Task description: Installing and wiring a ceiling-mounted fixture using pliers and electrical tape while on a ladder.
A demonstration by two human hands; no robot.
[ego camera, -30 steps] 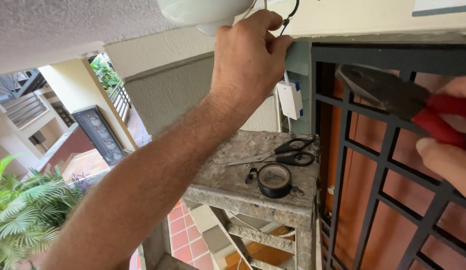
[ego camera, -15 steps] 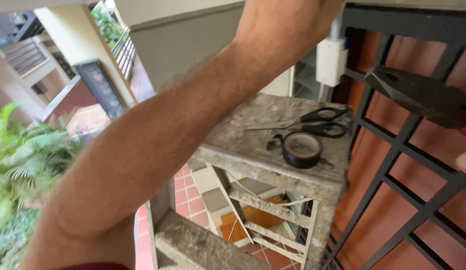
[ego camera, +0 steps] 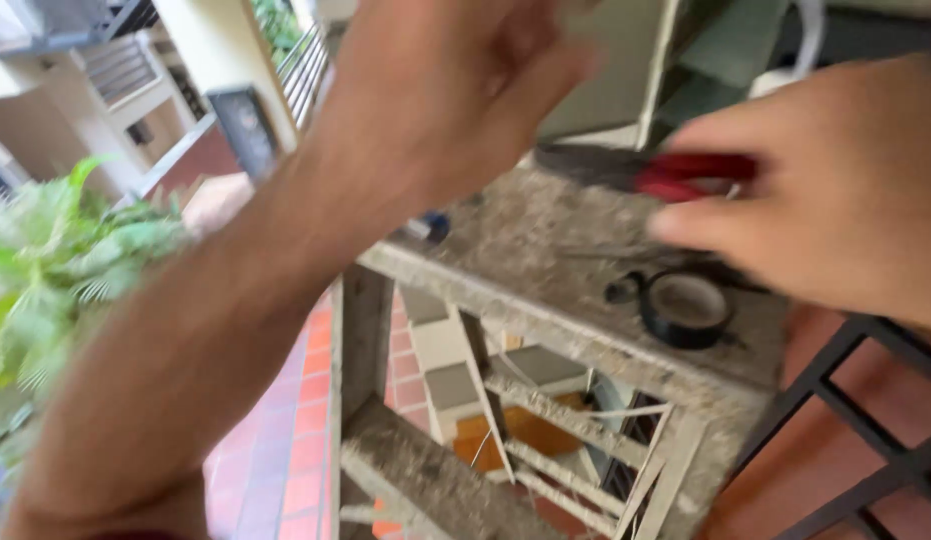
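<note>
My right hand (ego camera: 835,190) holds red-handled pliers (ego camera: 685,170), whose dark jaws point left over the back of a rough stone ledge (ego camera: 545,230). A black roll of tape (ego camera: 685,305) lies on the ledge just below that hand's fingers. My left hand (ego camera: 455,80) is raised at the top middle, heavily blurred, and its forearm crosses the view down to the lower left. The blur hides whether it holds anything. A small blue object (ego camera: 435,225) sits at the ledge's left corner.
A black metal grille (ego camera: 865,420) stands at the lower right. Below the ledge are concrete lattice bars (ego camera: 585,400) with stairs and red floor tiles (ego camera: 305,400) far beneath. Green palm leaves (ego camera: 65,270) fill the left. Buildings rise behind.
The view has tipped down and closer to the ledge. My left hand came down from the lamp above. My right hand carried the pliers left, over the ledge and tape.
</note>
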